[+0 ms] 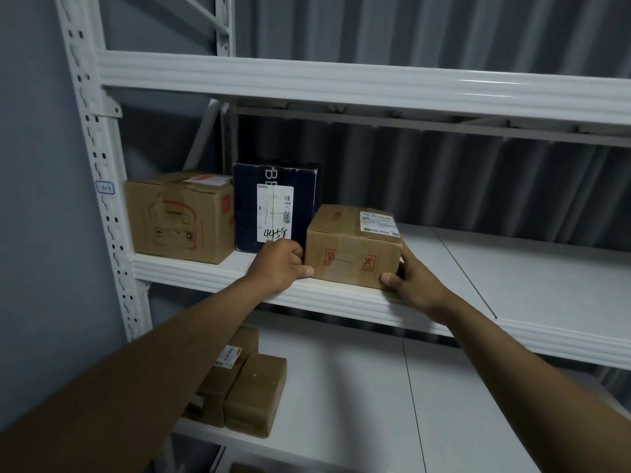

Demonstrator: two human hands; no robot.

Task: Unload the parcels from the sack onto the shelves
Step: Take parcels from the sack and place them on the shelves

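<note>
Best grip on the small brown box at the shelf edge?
Take the small brown box by its two short ends, coming from the front, as the left hand and right hand do now. The dark box stands close behind its left part, and its front face sits at the shelf lip.

At frame centre we see a small brown cardboard parcel [353, 245] sitting upright on the white middle shelf [512, 268], white label on top, just right of a dark-blue box [276, 206].
</note>
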